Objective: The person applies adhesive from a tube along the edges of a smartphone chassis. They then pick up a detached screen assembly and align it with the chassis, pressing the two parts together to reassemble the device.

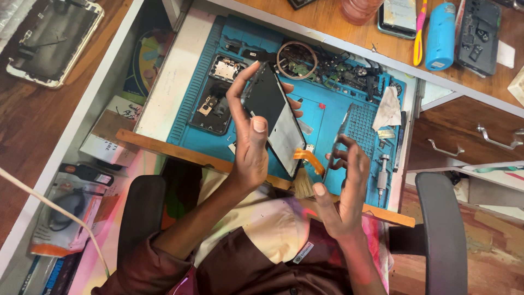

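Phone repair over a blue mat on a cluttered worktop.

The left hand (248,139) grips a dark phone panel (274,117) with an orange flex cable (310,159) hanging from its lower end, held tilted above the blue mat (319,117). The right hand (345,188) is closed on a thin grey frame piece (337,143), held edge-on just right of the panel. On the mat lie an opened phone body (214,106), a ring of tape (297,60), small dark parts and a white cloth (388,108). Behind it, the wooden worktop (338,27) carries a blue cylinder (440,37) and more phones. A drawer front (464,131) stands right; a black chair arm (441,229) shows below.
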